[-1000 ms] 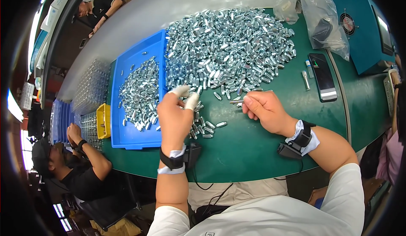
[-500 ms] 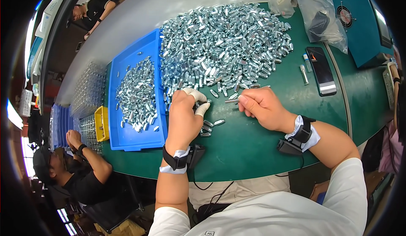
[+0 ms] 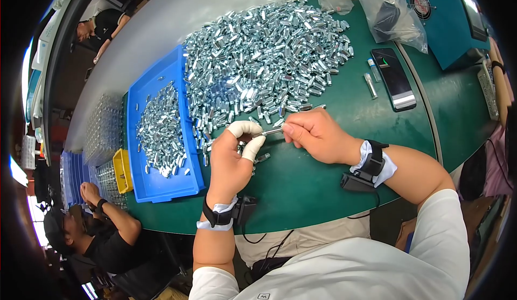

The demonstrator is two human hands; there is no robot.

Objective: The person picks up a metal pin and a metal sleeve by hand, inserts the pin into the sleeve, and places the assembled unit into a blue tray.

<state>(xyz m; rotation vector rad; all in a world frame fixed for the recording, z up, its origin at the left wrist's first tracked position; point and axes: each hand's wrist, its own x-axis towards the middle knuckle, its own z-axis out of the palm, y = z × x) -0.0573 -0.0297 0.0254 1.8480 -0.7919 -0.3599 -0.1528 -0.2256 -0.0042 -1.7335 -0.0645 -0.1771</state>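
My left hand [image 3: 229,163] has pale finger covers on its thumb and index finger. Those two fingers pinch a small silvery hex standoff, mostly hidden between them. From the right comes my right hand [image 3: 319,137], closed on a thin metal rod [image 3: 274,131]. The rod's far end meets the standoff at my left fingertips; whether it goes inside cannot be made out. A few loose standoffs [image 3: 262,158] lie on the green table [image 3: 318,192] just beside my left thumb. Beyond both hands spreads a large heap of standoffs [image 3: 264,58].
A blue tray [image 3: 195,157] with a smaller standoff pile stands left of the heap. Further left are a yellow bin [image 3: 123,172], clear stacked racks [image 3: 103,125] and a seated co-worker [image 3: 116,222]. To the right lie a phone [image 3: 396,79], a small tube [image 3: 370,86], a plastic bag [image 3: 388,15] and a teal machine [image 3: 439,28].
The gap between my hands has closed: the rod in my right hand now reaches the standoff at my left fingertips. The whole view has shifted slightly.
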